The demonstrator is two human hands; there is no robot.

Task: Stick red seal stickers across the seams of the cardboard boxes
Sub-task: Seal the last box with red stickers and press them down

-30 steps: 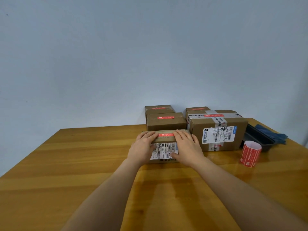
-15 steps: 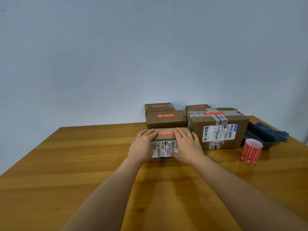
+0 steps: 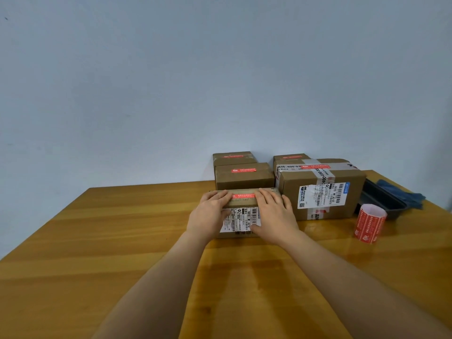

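A small cardboard box [image 3: 241,219] with a white barcode label on its front stands near the middle of the wooden table [image 3: 117,241]. A red seal sticker [image 3: 244,195] lies along its top. My left hand [image 3: 210,214] rests over the box's left front edge, and its straight fingers press the top at the sticker's left end. My right hand [image 3: 275,216] lies the same way at the sticker's right end, thumb on the label. A roll of red stickers [image 3: 369,224] stands upright to the right.
Behind the front box stand two small boxes [image 3: 244,177] [image 3: 233,156], each with a red sticker. A larger taped box [image 3: 322,189] with its own red sticker sits to the right, with another box [image 3: 291,157] behind it. A black tray [image 3: 384,200] and blue cloth [image 3: 403,194] lie at the far right.
Both hands stay pressed on the front box's top at the sticker's ends. Only the head view has shifted slightly.
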